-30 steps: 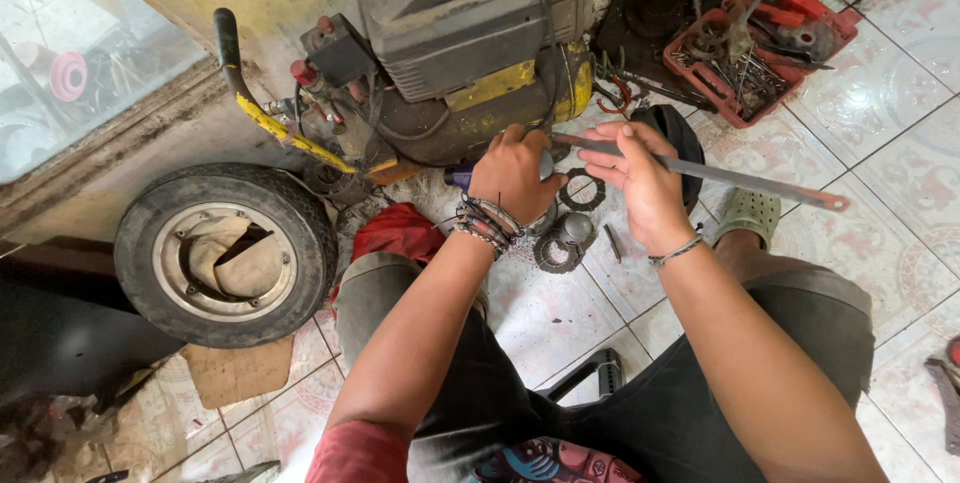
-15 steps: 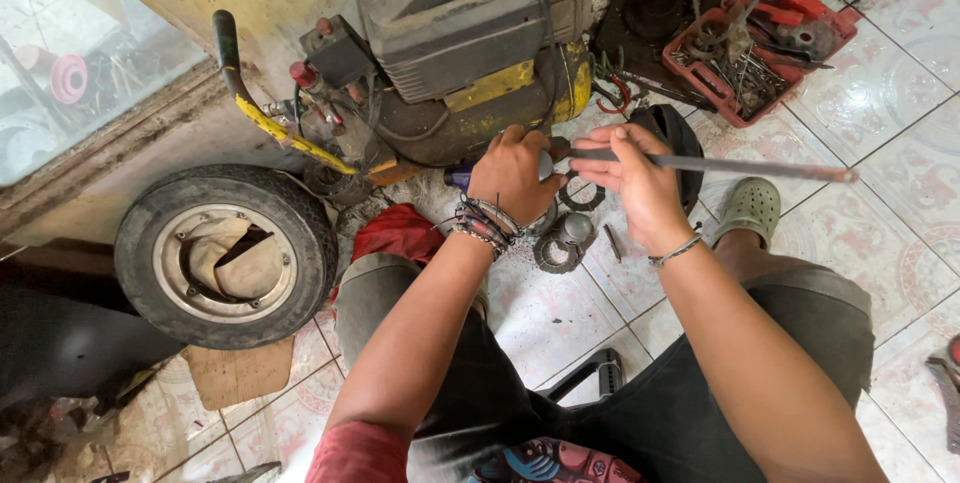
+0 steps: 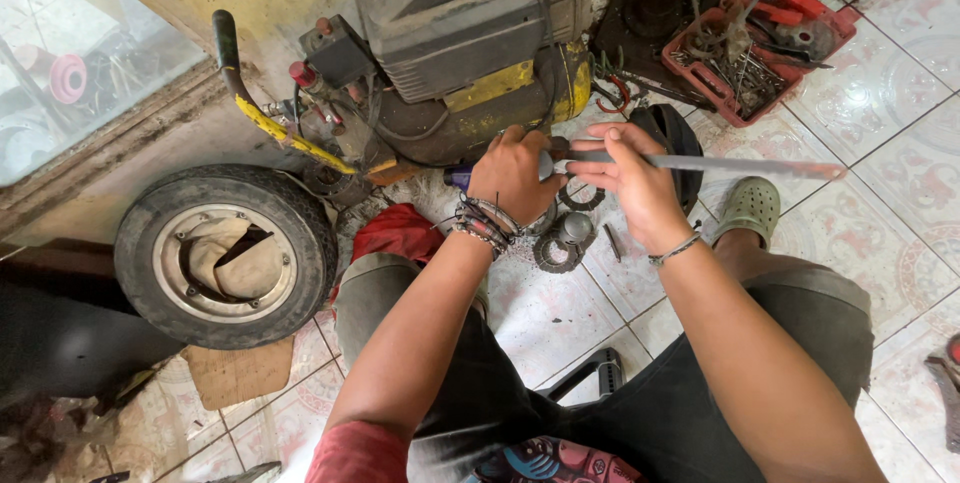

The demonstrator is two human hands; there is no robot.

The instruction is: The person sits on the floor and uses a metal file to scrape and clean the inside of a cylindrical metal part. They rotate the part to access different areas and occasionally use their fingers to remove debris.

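Two bare forearms reach out over the person's bent knees, and both hands are busy above the tiled floor. Left hand, beads and bands stacked at the wrist, is curled tight around the near end of a long metal rod; a bit of blue handle pokes out on its left side. Right hand sits just beside it, fingers stretched along the rod with the thumb closing over the top, a thin bracelet on the wrist. That rod runs level and away to the right, its far tip hanging over bare tiles, above the green clog on the person's foot.

Directly under the hands, round metal rings and toothed parts lie on the floor, touching one another. Left of those, a red cloth, and further left a small wheel lying flat, tyre and pale hub up.

Beyond the hands stands a grimy grey-and-yellow compressor against the wall. Far right corner, a red tray holds a jumble of tools.
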